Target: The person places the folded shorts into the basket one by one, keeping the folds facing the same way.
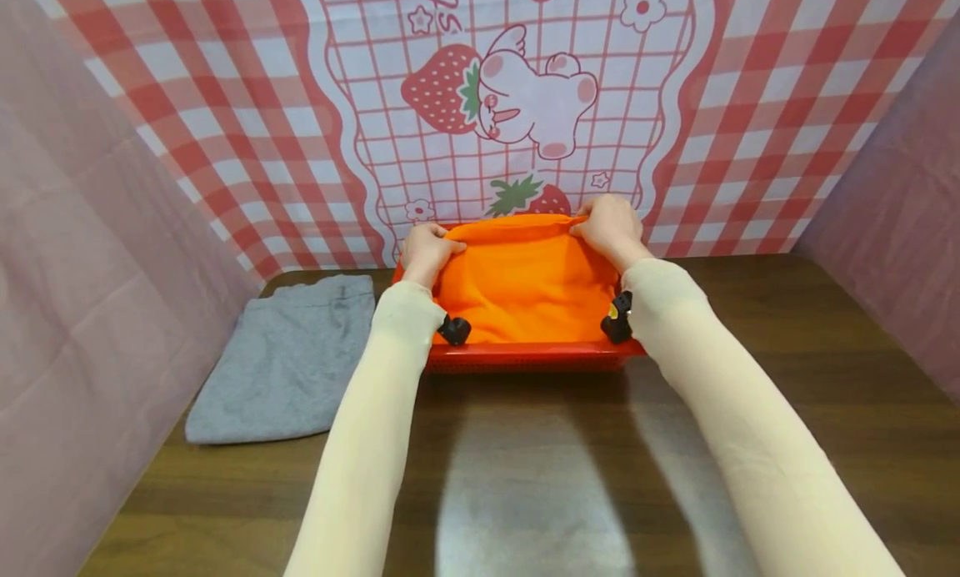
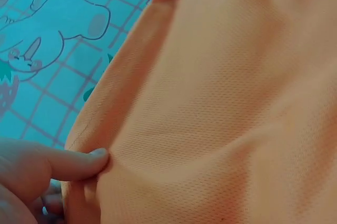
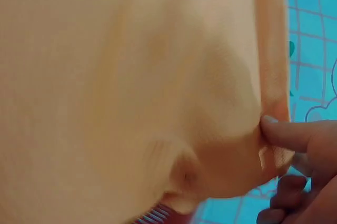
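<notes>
An orange mesh-knit cloth (image 1: 525, 285) lies in a red plastic basket (image 1: 525, 353), its far edge raised along the back. My left hand (image 1: 429, 250) pinches that edge near the left corner, thumb on top of the folded band. At the right corner my right hand (image 1: 611, 229) pinches the same edge between thumb and fingers. The left wrist view shows the cloth's hem (image 2: 129, 84) stretched between both hands. In the right wrist view, the thumb of the right hand (image 3: 310, 145) presses on the hem, with slack cloth hanging beside it.
To the left of the basket, a folded grey garment (image 1: 292, 368) lies flat on the brown wooden table (image 1: 247, 510). Behind stands a red-and-white checked curtain (image 1: 750, 143) with strawberry prints. Pink cloth walls (image 1: 97, 293) close off both sides.
</notes>
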The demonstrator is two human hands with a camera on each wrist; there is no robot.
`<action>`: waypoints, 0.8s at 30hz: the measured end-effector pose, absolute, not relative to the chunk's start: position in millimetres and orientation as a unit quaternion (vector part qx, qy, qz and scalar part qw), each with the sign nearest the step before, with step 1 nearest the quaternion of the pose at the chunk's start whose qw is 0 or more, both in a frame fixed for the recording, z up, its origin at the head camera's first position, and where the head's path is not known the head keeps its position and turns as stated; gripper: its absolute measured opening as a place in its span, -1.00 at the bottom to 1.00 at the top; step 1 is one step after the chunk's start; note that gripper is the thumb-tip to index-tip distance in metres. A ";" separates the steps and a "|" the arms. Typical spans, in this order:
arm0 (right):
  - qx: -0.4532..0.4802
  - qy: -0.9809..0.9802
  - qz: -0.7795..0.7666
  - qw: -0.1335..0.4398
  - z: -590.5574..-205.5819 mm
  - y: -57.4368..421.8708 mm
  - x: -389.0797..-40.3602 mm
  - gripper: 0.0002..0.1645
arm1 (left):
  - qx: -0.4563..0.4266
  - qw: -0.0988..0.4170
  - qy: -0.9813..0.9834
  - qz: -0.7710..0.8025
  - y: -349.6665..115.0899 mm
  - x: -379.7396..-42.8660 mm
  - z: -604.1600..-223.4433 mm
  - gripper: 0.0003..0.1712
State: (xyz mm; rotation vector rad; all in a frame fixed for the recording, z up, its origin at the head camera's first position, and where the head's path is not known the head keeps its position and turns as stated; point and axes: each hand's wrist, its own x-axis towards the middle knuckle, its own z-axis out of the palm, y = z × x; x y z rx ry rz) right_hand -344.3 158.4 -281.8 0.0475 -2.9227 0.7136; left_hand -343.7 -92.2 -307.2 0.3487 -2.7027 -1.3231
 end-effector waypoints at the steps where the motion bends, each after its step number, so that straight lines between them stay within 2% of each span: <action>1: 0.010 -0.968 0.241 0.073 -281.4 157.1 -344.6 -0.70 | 0.116 0.069 -0.891 -0.434 -91.9 -343.4 -306.3 -0.71; 4: 0.010 -0.961 0.264 0.080 -281.8 153.2 -345.0 -0.75 | 0.114 0.083 -0.875 -0.463 -90.5 -342.9 -304.6 -0.72; 7: 0.029 -0.952 0.299 0.054 -283.1 150.7 -345.7 -0.72 | 0.099 0.062 -0.843 -0.525 -90.6 -343.2 -303.8 -0.73; 9: 0.052 -0.951 0.305 0.015 -283.7 150.4 -346.8 -0.64 | 0.084 0.026 -0.827 -0.555 -92.0 -343.6 -303.5 -0.67; 14: 0.142 -0.941 0.281 -0.123 -286.4 152.3 -349.9 -0.34 | -0.018 -0.095 -0.852 -0.514 -94.6 -344.4 -304.4 -0.32; 16: 0.170 -0.935 0.259 -0.175 -287.5 152.1 -350.8 -0.28 | -0.071 -0.140 -0.872 -0.463 -94.5 -345.0 -305.2 -0.32; 19: 0.182 -0.928 0.216 -0.241 -288.5 151.5 -351.4 -0.28 | -0.117 -0.185 -0.898 -0.381 -93.6 -345.1 -306.2 -0.44; 24: 0.151 -0.915 0.182 -0.328 -286.7 150.7 -348.2 -0.31 | -0.106 -0.243 -0.906 -0.329 -91.3 -342.4 -306.2 -0.47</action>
